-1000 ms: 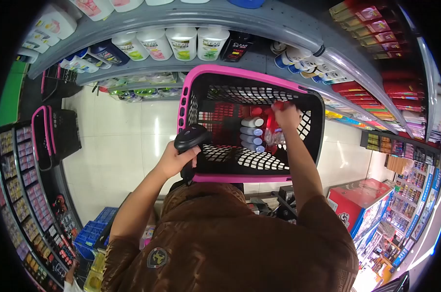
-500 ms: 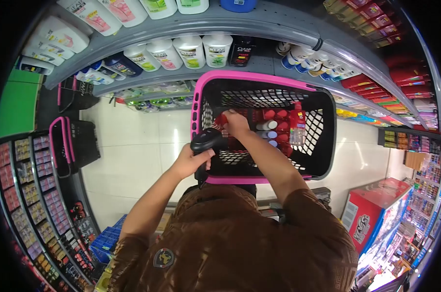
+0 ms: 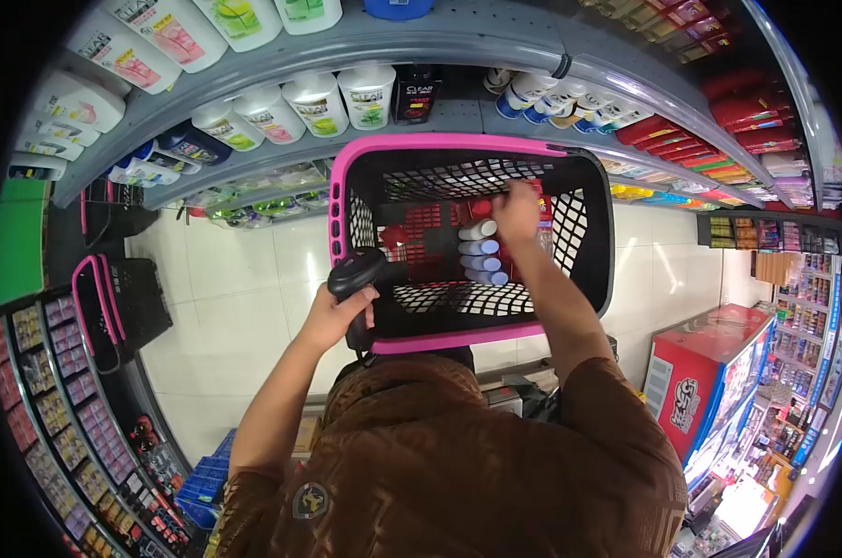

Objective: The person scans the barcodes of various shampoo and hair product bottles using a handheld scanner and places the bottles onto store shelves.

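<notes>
My left hand (image 3: 331,314) is closed around the handle of a black handheld barcode scanner (image 3: 356,270), held over the near left corner of a black shopping basket with a pink rim (image 3: 439,142). Inside the basket, a row of bottles with white and lilac caps (image 3: 482,263) lies on its side. A red item (image 3: 395,235) rests near the basket's left end. My right hand (image 3: 517,216) reaches down among red packages (image 3: 537,200) toward the right part of the basket. Its fingers are blurred and partly hidden, so what they touch is unclear.
Shelves of shampoo bottles (image 3: 315,104) run just beyond the basket. Another black basket with pink handles (image 3: 137,298) stands to the left on the tiled floor (image 3: 216,321). A red freezer (image 3: 700,372) is at the right, and a blue crate (image 3: 207,479) at lower left.
My right hand has moved away from the scanner to the right, deeper among the packages. The red item it held now lies at the basket's left end. My left hand keeps the scanner.
</notes>
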`<state>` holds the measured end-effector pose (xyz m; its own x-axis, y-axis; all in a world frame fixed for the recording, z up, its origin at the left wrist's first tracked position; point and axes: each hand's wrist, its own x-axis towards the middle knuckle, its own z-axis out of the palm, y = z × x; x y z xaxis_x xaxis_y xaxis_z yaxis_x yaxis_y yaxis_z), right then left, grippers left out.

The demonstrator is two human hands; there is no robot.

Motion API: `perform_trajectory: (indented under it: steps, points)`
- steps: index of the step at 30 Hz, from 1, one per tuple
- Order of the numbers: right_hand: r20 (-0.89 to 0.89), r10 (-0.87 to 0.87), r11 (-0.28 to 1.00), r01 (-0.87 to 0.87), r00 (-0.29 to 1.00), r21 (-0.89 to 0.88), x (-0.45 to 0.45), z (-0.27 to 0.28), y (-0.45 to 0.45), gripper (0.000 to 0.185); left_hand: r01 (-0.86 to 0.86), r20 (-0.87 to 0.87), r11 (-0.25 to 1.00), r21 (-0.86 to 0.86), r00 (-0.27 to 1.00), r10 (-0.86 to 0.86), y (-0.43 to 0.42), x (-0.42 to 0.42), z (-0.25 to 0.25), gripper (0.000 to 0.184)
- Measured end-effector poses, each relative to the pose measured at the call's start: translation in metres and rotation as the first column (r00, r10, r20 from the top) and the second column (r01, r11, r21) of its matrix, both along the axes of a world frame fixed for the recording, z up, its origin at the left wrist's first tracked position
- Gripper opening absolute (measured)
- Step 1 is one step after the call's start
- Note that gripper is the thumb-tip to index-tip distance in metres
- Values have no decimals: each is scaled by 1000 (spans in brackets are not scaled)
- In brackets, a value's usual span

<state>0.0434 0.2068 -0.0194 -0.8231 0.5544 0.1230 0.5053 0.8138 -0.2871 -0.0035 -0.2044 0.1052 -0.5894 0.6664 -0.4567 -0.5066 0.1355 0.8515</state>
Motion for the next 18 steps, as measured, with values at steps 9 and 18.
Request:
perform_trajectory:
  steps: [9, 18]
  points:
    - [419, -268, 950, 311, 868, -38, 23, -8, 77, 100, -18, 8, 999, -41, 1000, 19, 6, -1, 5, 17]
    - [135, 311, 937, -280, 941, -208, 60, 145, -63, 66, -31, 55, 999, 22, 998, 30, 1, 0, 2, 16]
